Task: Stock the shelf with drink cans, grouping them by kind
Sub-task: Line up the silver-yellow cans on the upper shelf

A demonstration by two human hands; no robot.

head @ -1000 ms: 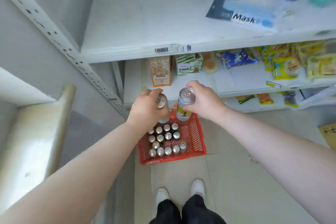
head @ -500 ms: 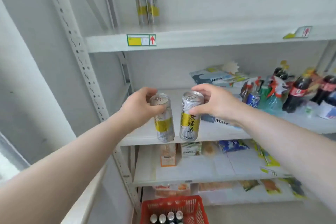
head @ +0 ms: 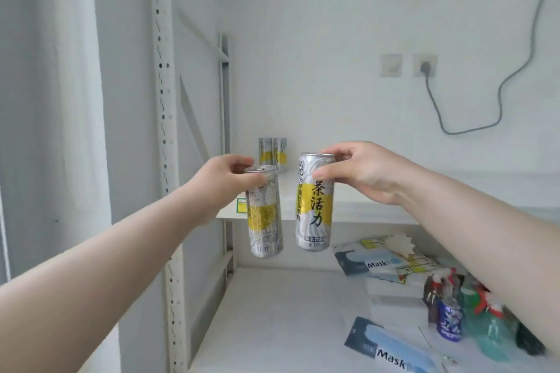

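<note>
Silver left can (head: pixel 265 221), right can (head: pixel 313 209) — both held up
Fingers of left hand (head: pixel 222 180) and right hand (head: pixel 360 174) curl round their tops.

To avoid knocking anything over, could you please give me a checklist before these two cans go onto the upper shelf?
1. Left hand grips left can near its top: ok.
2. Right hand pinches right can at the rim: ok.
3. Both match the shelved cans, silver with yellow: ok.
4. Room on upper shelf beside them: ok.
5. Can bottoms above shelf edge: cannot tell.
</note>
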